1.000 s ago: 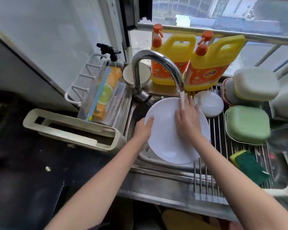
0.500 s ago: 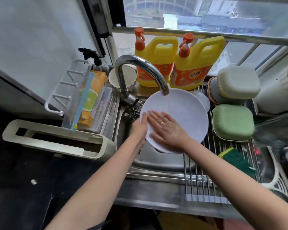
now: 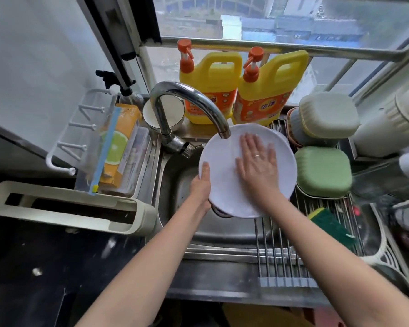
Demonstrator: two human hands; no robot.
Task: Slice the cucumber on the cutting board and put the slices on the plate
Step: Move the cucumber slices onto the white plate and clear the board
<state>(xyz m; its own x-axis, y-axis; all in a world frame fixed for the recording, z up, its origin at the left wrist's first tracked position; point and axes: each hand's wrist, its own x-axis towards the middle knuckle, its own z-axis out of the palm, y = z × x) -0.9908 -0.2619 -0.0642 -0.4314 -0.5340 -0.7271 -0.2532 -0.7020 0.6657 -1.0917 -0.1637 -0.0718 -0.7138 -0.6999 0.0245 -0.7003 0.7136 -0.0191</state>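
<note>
A round white plate [image 3: 222, 166] is held tilted over the steel sink [image 3: 175, 185], right under the spout of the curved tap [image 3: 189, 102]. My left hand [image 3: 201, 185] grips the plate's lower left rim, thumb on its face. Flat on the middle of the plate lies my right hand [image 3: 257, 164], fingers straight and spread, a ring on one finger. No cucumber, knife or cutting board is in view.
Two yellow detergent jugs [image 3: 210, 90] stand behind the tap. On the right, a wire drying rack [image 3: 281, 251] carries green and cream lidded boxes [image 3: 324, 171] and a green sponge [image 3: 328, 225]. A cream holder [image 3: 69, 204] and a clear box stand on the left, on the dark counter.
My right hand slid across the plate's face from the lower left up to its middle. The plate stays under the spout in my left hand; the view shifted a little.
</note>
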